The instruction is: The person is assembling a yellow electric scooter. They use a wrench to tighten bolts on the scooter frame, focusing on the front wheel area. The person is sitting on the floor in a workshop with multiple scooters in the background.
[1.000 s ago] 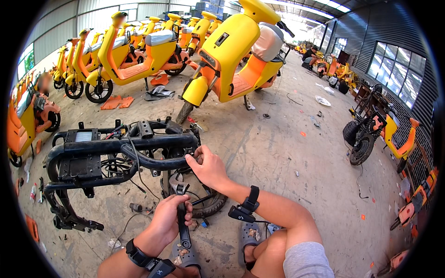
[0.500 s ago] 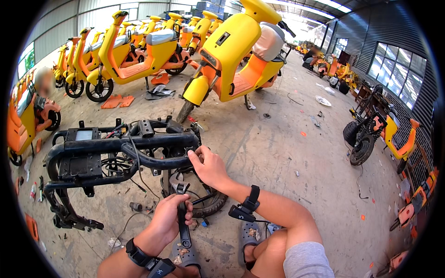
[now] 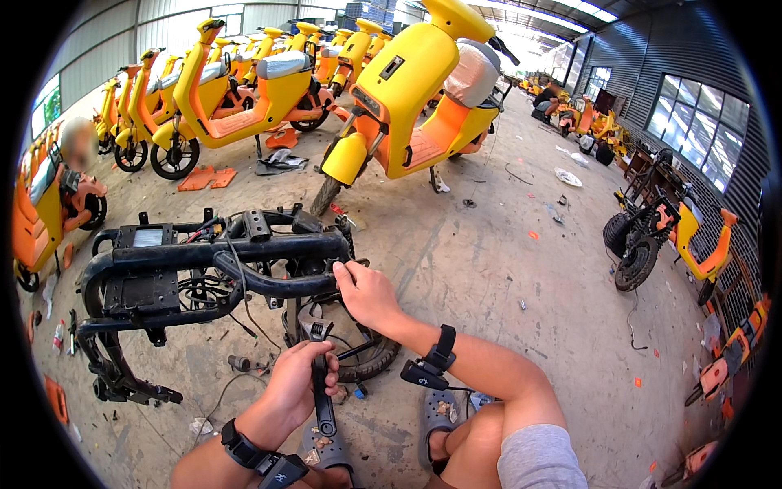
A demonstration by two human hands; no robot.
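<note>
My left hand [image 3: 298,376] is closed around the handle of a dark adjustable wrench [image 3: 323,399]. Its jaw end points up and away from me, near the wheel below the frame. A bare black scooter frame [image 3: 175,257] of bent tubes lies across the floor in front of me. At the right end of its tubing, my right hand [image 3: 368,295] is closed, with thumb and fingers pressed together. Whatever those fingers pinch is hidden. Loose cables [image 3: 199,289] run through the frame, and a tyre [image 3: 376,363] shows beneath its right end.
A yellow and orange scooter [image 3: 407,98] stands just beyond the frame, with rows of similar ones behind it at left. A partly stripped scooter [image 3: 639,253] is at right. Orange panels [image 3: 208,178] and a cable [image 3: 213,407] lie on the concrete. Another person [image 3: 547,99] crouches far off.
My right hand has shifted very slightly to the right and down at the tube end. My left hand and the wrench stay where they were.
</note>
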